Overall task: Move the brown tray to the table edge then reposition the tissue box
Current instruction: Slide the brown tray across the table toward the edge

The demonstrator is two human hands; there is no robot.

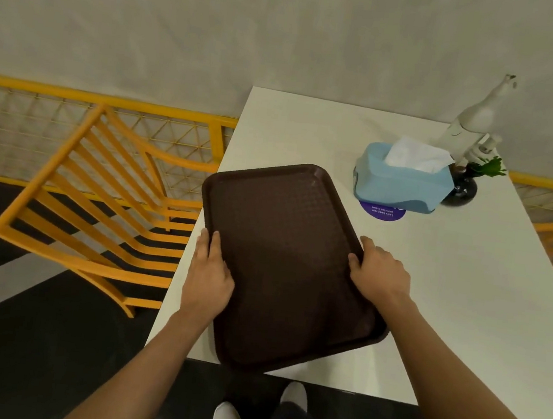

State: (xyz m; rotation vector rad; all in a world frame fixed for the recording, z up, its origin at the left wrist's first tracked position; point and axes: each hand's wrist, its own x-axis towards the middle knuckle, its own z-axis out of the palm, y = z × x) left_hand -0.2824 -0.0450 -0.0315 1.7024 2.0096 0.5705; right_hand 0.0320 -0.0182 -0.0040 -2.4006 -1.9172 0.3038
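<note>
Dark brown textured plastic tray [283, 261] lies skewed at the white counter's [447, 297] near-left corner; left hand [208, 270] and right hand [379, 276] clasp opposite rims. Advise keeping it level, sliding squarely.

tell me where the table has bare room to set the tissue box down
Bare: the table right of the tray, and the far strip behind the tissue box. Crowded: the far right corner, with bottle and vase.
</note>
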